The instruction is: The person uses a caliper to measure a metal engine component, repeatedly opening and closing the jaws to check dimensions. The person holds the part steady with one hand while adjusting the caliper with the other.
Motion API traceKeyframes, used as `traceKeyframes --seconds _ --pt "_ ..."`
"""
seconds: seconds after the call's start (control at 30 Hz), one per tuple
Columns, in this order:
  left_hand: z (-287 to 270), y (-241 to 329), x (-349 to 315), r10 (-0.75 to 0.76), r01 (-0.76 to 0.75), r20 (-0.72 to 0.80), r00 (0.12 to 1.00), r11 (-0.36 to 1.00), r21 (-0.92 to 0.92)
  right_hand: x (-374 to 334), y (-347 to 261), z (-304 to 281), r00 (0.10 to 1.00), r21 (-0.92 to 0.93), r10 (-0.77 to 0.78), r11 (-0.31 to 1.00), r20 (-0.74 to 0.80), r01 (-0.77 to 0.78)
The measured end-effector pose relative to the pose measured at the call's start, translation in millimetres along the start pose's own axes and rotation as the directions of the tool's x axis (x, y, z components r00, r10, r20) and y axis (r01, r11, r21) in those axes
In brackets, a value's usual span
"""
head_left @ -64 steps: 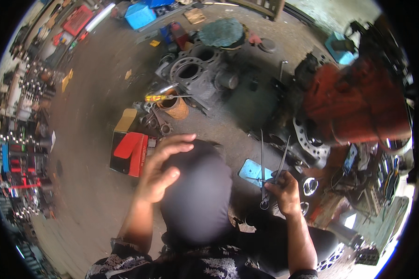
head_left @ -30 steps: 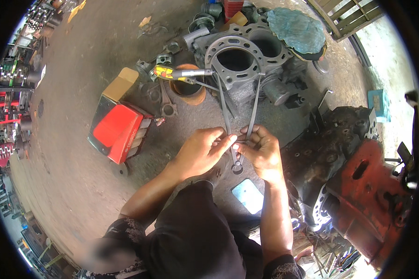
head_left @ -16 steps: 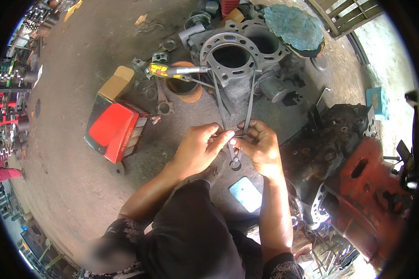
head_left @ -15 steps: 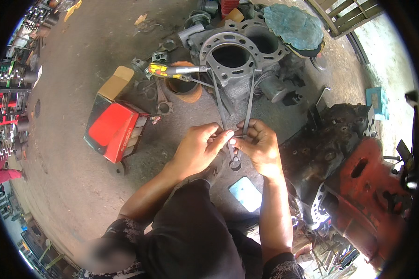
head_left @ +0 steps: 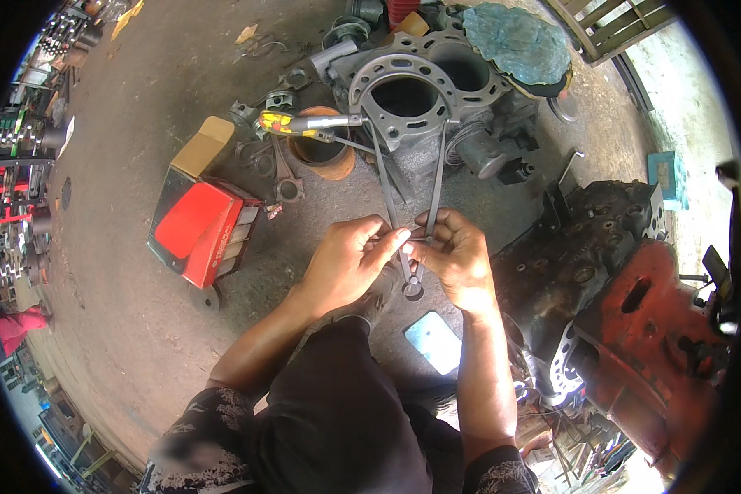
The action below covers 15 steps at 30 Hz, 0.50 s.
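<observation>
Both my hands hold a long-legged metal caliper (head_left: 436, 181). My left hand (head_left: 347, 259) pinches its left leg and a thin crosspiece between thumb and fingers. My right hand (head_left: 457, 257) is closed around the right leg and the same crosspiece, fingertips almost meeting the left thumb. The ring-shaped pivot end points toward me. Ahead, the leg tips reach the near edge of a grey engine block (head_left: 413, 152), below a round cylinder bore (head_left: 403, 97). Whether the tips touch the metal I cannot tell.
A yellow-handled tool (head_left: 284, 123) lies over a rusty cylinder sleeve (head_left: 335, 167). A red box (head_left: 202, 226) stands left, connecting rods (head_left: 286, 185) near it. A blue-white phone-like slab (head_left: 435, 342) lies below my right hand. Dark and red engine parts (head_left: 650, 305) crowd the right.
My hands and the caliper keep nearly the same pose, with a very slight shift left in the picture. At the far left edge, the pink-red clothing of a person has shifted a little.
</observation>
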<state>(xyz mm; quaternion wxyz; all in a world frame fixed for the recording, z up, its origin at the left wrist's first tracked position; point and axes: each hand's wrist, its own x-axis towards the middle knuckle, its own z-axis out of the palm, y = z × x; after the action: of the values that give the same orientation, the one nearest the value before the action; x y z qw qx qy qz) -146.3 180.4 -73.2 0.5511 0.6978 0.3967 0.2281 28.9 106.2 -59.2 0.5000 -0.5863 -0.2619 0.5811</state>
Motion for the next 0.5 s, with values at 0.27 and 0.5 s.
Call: traceKeyframes --seconds 0.27,0.5 --pt "-1.0 4.1 -0.6 -0.022 0.021 0.013 1.000 1.000 0.016 -0.9 -1.2 -0.3 1.000 -0.007 0.015 1.000 -0.003 -0.015" --pt "-1.8 10.3 -1.3 -0.030 0.030 0.019 0.999 1.000 -0.004 -3.9 -5.1 -0.9 1.000 -0.036 -0.018 0.999 0.001 0.018"
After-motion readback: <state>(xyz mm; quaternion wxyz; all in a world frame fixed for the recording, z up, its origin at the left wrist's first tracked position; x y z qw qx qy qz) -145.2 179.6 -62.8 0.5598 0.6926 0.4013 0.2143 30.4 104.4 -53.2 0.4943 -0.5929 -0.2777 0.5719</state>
